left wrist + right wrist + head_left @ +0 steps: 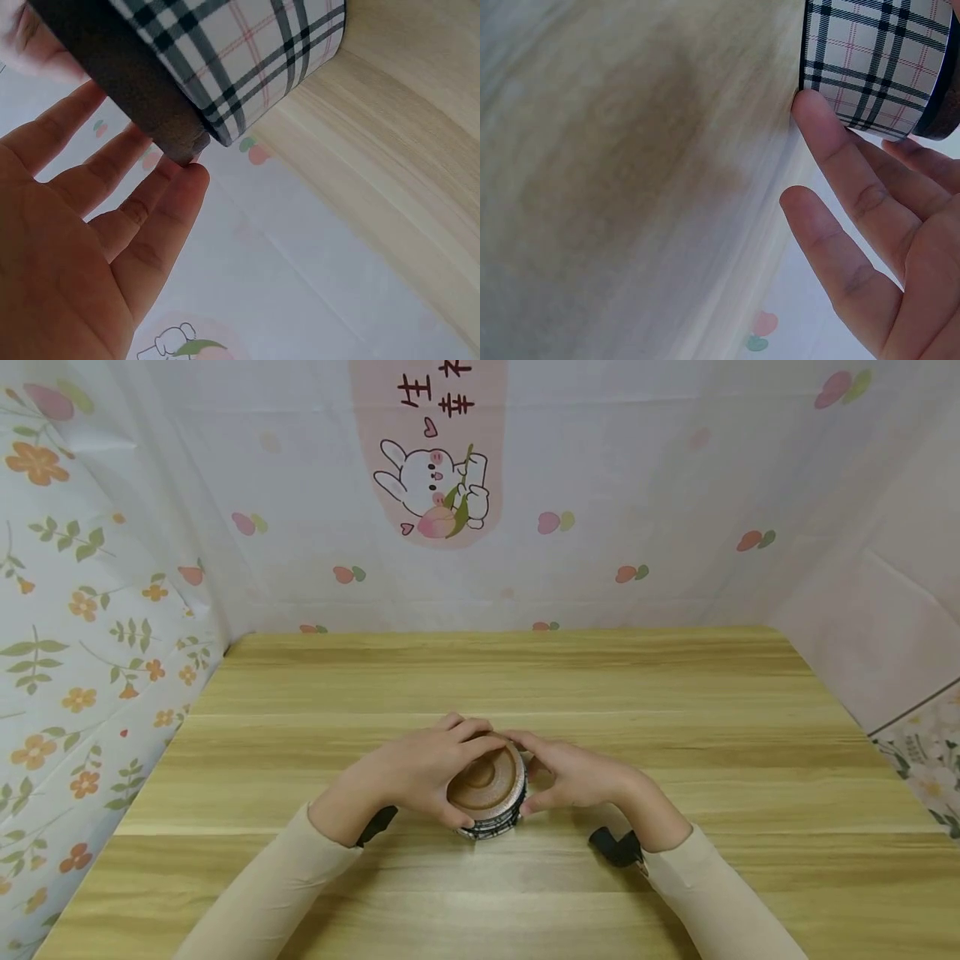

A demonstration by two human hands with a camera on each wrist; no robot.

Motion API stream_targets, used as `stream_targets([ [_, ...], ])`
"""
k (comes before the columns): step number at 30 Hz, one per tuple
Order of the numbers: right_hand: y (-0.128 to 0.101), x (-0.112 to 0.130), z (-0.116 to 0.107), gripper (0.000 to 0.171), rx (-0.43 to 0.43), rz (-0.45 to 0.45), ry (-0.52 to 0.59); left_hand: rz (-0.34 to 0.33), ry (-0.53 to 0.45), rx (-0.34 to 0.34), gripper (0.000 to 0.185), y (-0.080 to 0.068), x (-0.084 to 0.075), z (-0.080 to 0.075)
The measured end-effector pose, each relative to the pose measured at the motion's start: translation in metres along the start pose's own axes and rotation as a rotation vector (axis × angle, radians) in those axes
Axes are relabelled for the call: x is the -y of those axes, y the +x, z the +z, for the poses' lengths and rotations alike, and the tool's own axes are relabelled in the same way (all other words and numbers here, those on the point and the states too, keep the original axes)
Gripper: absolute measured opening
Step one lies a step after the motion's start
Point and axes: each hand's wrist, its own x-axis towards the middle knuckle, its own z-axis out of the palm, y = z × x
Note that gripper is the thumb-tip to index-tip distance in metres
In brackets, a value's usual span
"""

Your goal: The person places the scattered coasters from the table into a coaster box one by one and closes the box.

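A round plaid tin (489,800) with a brown ridged lid (486,780) is found standing upright on the wooden table (675,710), near the middle of its front edge. The left hand (420,772) is laid over the lid's left rim, fingers curled round it. The right hand (573,774) is set against the tin's right wall, fingertips (817,120) touching the plaid band (low down, close to the tabletop), so the tin is grasped from both sides. The tin is judged rigid and light, its printed wall smooth and possibly slippery. Hold is best taken on the wall below the lid, with the lid rim gripped separately.
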Motion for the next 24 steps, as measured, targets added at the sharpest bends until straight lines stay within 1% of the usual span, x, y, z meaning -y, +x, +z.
stream_targets([
  [5,0.001,0.0,0.0,0.095,-0.005,-0.003,-0.016,-0.009,0.006,-0.002,0.095,-0.001,0.001,0.003],
  [10,0.001,0.0,0.001,0.095,-0.008,0.003,-0.027,-0.032,0.0,0.007,0.092,-0.003,0.001,0.003],
  [16,0.0,0.0,0.001,0.095,-0.005,0.011,-0.028,-0.044,-0.038,0.012,0.091,-0.006,0.003,0.003],
  [20,-0.002,-0.002,0.0,0.094,-0.002,-0.002,-0.015,-0.075,-0.059,0.006,0.089,-0.016,0.008,0.003],
  [22,-0.006,-0.005,-0.001,0.093,-0.017,-0.012,-0.009,-0.101,-0.067,-0.006,0.087,-0.024,0.011,0.001],
  [24,-0.012,-0.009,-0.004,0.088,-0.056,-0.016,-0.032,-0.131,-0.065,-0.023,0.086,-0.035,0.015,-0.001],
])
